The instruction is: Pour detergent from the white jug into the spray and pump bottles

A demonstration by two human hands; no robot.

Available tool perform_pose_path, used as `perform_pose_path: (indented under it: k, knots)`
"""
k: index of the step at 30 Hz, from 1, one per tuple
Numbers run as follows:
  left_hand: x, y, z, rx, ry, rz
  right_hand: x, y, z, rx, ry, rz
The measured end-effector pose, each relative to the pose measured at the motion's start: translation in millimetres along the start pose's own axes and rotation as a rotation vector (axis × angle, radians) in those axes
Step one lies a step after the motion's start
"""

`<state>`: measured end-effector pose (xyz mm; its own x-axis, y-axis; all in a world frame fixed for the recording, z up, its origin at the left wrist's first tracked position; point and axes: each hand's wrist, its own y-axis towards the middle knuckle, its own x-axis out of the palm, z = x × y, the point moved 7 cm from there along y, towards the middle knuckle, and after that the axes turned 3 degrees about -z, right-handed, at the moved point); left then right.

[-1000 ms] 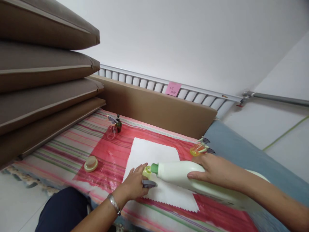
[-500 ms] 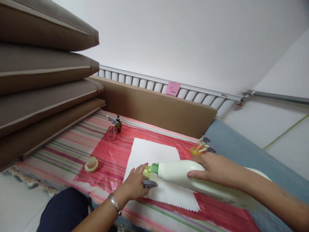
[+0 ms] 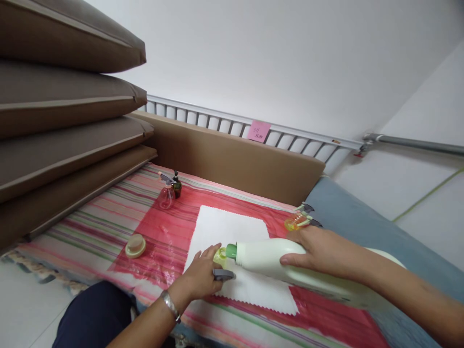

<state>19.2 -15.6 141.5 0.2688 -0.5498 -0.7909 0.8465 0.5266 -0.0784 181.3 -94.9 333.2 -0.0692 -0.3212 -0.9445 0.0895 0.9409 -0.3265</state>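
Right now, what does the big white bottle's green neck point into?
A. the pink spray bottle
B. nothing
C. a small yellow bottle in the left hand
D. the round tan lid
C: the white bottle, tipped by the right hand, meets the yellow bottle held by the left hand.

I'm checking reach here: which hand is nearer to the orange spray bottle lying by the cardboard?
Right. The right hand rests on the big white bottle, just in front of the orange spray bottle; the left hand is across the white cloth.

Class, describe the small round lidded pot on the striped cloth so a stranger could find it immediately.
Start at the stacked brown cushions on the left and drop to the striped cloth below. The small round pot sits alone there, left of the white cloth; unlike the spray bottles, it is flat and tan-lidded.
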Motion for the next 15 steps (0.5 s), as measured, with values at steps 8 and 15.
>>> perform_pose_path:
  k: [8, 15]
  knots:
    - [0.9, 0.6, 0.0, -0.003, 0.005, 0.003, -1.3, -2.2, -0.1, -0.002, 0.004, 0.012]
    - [2.0, 1.5, -2.1, 0.003, 0.004, 0.025, -1.7, -3.3, -1.8, -0.003, -0.008, 0.024]
